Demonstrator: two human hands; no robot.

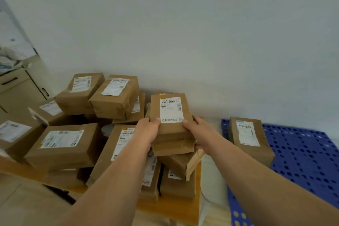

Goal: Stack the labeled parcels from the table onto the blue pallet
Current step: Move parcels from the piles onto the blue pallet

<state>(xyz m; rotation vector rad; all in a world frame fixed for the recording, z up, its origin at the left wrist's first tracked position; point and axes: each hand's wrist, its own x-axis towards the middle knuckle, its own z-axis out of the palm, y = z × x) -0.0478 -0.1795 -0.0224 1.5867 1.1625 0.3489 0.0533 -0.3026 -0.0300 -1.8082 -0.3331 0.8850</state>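
A brown paper parcel with a white label (171,113) is held above the pile on the wooden table (176,209). My left hand (147,130) grips its left side with the thumb on the label's lower edge. My right hand (199,133) grips its right side, fingers curled under. Several more labeled brown parcels (64,145) are heaped on the table, left of and below my hands. The blue perforated pallet (302,159) lies on the floor at the right. One labeled parcel (250,137) rests on the pallet's far left corner, by the wall.
A white wall runs behind the table and pallet. A beige cabinet with dark handles (20,88) stands at the far left. A pale floor strip (213,176) separates the table's right edge from the pallet. Most of the pallet's surface is bare.
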